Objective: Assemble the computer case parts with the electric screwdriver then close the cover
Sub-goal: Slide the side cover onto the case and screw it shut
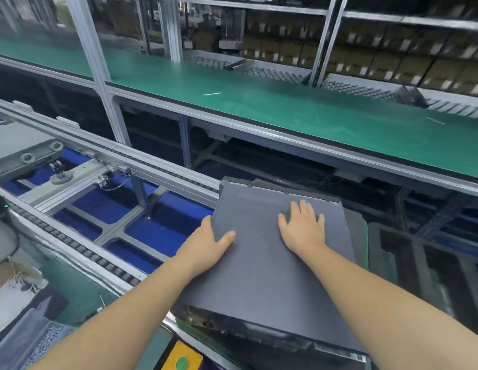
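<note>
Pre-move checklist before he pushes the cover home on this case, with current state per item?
1. Cover lies on top of the case: ok.
2. Right hand flat on the cover, fingers spread: ok.
3. Left hand at the cover's left edge, thumb on top: ok.
4. Cover fully seated: not ok, the near edge looks raised above the case front, with a dark gap showing.
5. Far edge flush with the case: cannot tell, it is blurred and looks slightly offset.
6. Electric screwdriver out of the way: cannot tell, none is in view.
</note>
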`<state>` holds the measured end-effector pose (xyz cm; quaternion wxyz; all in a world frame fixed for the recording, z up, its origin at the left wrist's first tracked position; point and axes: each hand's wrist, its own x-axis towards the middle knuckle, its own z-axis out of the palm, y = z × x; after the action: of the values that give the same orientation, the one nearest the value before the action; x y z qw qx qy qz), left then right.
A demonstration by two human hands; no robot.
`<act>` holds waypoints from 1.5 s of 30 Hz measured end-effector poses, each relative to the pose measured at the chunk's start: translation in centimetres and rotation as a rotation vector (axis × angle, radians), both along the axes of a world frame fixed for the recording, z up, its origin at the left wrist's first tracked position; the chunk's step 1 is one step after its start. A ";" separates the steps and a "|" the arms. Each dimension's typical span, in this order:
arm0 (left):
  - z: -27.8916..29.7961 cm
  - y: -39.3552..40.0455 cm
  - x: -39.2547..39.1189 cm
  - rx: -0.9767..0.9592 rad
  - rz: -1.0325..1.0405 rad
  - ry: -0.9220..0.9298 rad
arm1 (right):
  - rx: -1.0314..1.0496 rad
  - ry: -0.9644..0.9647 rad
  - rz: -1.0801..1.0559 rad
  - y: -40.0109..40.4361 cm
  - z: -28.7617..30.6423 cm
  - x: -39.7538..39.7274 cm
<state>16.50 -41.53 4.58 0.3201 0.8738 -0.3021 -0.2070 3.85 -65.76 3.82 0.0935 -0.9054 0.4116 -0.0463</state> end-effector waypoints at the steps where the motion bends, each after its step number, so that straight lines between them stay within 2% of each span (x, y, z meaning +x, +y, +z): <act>1: 0.0 0.9 -0.5 -0.049 -0.045 0.024 | -0.012 0.004 -0.039 0.3 0.1 -1.8; 4: -0.2 3.6 -1.8 -0.088 -0.189 0.062 | -0.034 0.026 -0.162 1.7 0.4 -7.2; 9: -0.1 7.5 -3.4 0.143 -0.366 -0.065 | 0.077 -0.024 -0.295 5.1 1.2 -14.9; 13: 0.0 8.9 -4.3 0.165 -0.400 -0.239 | 0.311 -0.084 -0.200 7.5 1.6 -20.3; 17: -0.2 9.2 -4.3 0.136 -0.382 -0.311 | 0.521 -0.089 -0.114 9.3 2.6 -23.1; 23: -0.9 9.2 -4.9 0.150 -0.336 -0.402 | 0.466 0.067 -0.046 9.5 3.1 -23.5; 27: -1.2 9.2 -5.2 0.156 -0.323 -0.408 | 0.382 0.080 -0.050 9.2 2.8 -23.6; 39: -1.9 8.8 -5.1 0.181 -0.311 -0.474 | 0.351 0.065 -0.060 8.9 2.4 -23.4; 45: -1.2 8.8 -5.3 0.139 -0.286 -0.389 | 0.331 0.067 -0.095 9.6 2.6 -23.2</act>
<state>11.20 -32.73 3.35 0.1623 0.8654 -0.4637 -0.0983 -19.35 -56.17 6.38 0.2253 -0.8583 0.4586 0.0480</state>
